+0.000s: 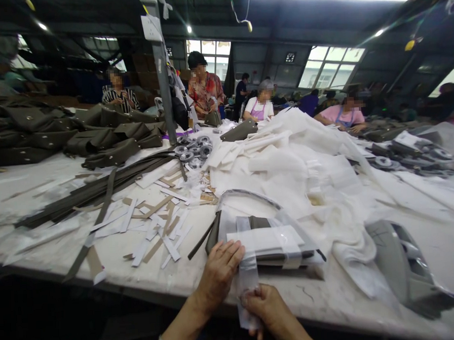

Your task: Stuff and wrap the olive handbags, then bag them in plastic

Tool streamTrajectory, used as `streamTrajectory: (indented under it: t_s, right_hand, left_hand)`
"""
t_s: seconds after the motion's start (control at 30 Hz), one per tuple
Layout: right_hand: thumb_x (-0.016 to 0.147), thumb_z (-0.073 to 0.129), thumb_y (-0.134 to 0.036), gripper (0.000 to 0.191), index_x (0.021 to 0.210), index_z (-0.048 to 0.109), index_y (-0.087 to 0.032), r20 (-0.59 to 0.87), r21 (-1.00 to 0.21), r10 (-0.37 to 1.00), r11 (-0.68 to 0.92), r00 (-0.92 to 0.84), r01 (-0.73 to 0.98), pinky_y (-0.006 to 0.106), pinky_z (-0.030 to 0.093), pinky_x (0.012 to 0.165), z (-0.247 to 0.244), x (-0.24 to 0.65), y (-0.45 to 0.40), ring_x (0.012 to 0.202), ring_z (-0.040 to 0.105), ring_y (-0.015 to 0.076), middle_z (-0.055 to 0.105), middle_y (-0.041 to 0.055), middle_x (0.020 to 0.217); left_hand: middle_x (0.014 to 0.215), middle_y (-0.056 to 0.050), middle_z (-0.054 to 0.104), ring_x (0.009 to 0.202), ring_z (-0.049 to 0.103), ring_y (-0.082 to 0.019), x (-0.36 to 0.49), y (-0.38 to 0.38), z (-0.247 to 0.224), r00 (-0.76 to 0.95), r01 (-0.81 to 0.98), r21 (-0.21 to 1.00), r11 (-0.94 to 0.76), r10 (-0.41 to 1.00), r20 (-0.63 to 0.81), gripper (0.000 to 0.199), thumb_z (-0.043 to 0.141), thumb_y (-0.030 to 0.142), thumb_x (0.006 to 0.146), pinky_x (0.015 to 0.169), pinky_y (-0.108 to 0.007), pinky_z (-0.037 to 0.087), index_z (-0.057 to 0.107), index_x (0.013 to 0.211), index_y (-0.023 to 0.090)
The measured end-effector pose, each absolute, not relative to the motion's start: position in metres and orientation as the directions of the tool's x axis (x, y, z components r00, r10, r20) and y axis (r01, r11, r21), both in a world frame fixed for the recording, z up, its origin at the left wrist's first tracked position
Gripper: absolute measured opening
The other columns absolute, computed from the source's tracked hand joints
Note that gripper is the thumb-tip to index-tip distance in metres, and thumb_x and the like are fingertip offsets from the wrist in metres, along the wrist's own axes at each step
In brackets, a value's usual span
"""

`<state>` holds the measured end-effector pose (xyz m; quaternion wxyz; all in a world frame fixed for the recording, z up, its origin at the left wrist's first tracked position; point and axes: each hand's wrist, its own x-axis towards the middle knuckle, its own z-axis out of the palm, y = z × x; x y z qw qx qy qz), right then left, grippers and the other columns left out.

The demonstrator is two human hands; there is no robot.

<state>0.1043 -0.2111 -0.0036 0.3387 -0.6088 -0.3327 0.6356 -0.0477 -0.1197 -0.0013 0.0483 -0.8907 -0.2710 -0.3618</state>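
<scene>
A dark olive bag [271, 257] lies near the table's front edge, partly covered by white foam sheet [268, 237] and clear film. Its arched handle [247, 192], sheathed in clear plastic, stands up behind. My left hand [222, 264] rests on the bag's left front part, its fingers stretched out and lying against the white sheet. A translucent plastic strip [248, 275] runs down from the bag over the table edge. My right hand [270, 304] is closed on the lower part of this strip, with the fingertips partly hidden behind it.
White foam sheets [283, 157] are heaped behind the bag. Paper scraps [157, 229] and dark straps [95, 194] lie left, beyond them stacked dark bags [30, 129]. A grey tape dispenser [403, 262] stands right. A post [164, 87] rises from the table; several people work behind.
</scene>
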Motion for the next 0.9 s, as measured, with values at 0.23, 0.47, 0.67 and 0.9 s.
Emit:
streamTrajectory:
  t_s: [0.23, 0.47, 0.67, 0.9]
  right_hand:
    - [0.054, 0.073, -0.068, 0.059, 0.07, 0.055, -0.015, -0.58, -0.807, 0.804, -0.589, -0.133, -0.045, 0.017, 0.035, 0.03, -0.003, 0.106, -0.216, 0.036, 0.054, 0.0113, 0.059, 0.0008, 0.052]
    - [0.056, 0.076, -0.057, 0.046, 0.063, 0.055, -0.017, -0.618, -0.785, 0.769, -0.614, -0.16, 0.081, 0.016, 0.03, 0.031, -0.008, 0.091, -0.211, 0.032, 0.047, 0.0086, 0.055, -0.0022, 0.044]
    - [0.068, 0.078, -0.04, 0.025, 0.073, 0.075, -0.015, -0.533, -0.846, 0.691, -0.439, -0.489, 0.302, 0.016, 0.033, 0.046, 0.062, 0.145, -0.211, 0.047, 0.047, 0.0058, 0.063, -0.0017, 0.057]
    - [0.097, 0.043, -0.05, 0.045, 0.114, 0.069, -0.016, 0.011, -0.597, 0.993, 0.103, -0.121, 0.795, 0.043, 0.043, 0.102, 0.107, 0.176, -0.099, 0.114, 0.062, 0.0284, 0.069, 0.0149, 0.119]
  left_hand:
    - [0.131, -0.011, 0.063, 0.131, 0.049, -0.022, -0.048, -0.12, -0.007, 0.582, 0.494, 0.1, -0.864, 0.414, 0.7, 0.034, 0.037, 0.009, 0.097, 0.11, -0.046, 0.042, 0.057, 0.123, 0.015]
    - [0.127, -0.008, 0.065, 0.125, 0.054, -0.02, -0.048, -0.119, -0.006, 0.573, 0.473, 0.163, -0.866, 0.443, 0.689, 0.038, 0.038, 0.01, 0.097, 0.112, -0.047, 0.039, 0.055, 0.129, 0.02]
    - [0.13, -0.01, 0.063, 0.132, 0.048, -0.022, -0.047, -0.119, -0.005, 0.6, 0.476, 0.093, -0.875, 0.4, 0.693, 0.037, 0.034, 0.01, 0.097, 0.112, -0.048, 0.039, 0.059, 0.123, 0.016]
    - [0.126, -0.01, 0.066, 0.127, 0.053, -0.02, -0.047, -0.12, -0.006, 0.575, 0.483, 0.091, -0.871, 0.394, 0.717, 0.033, 0.036, 0.011, 0.098, 0.114, -0.048, 0.035, 0.059, 0.122, 0.014]
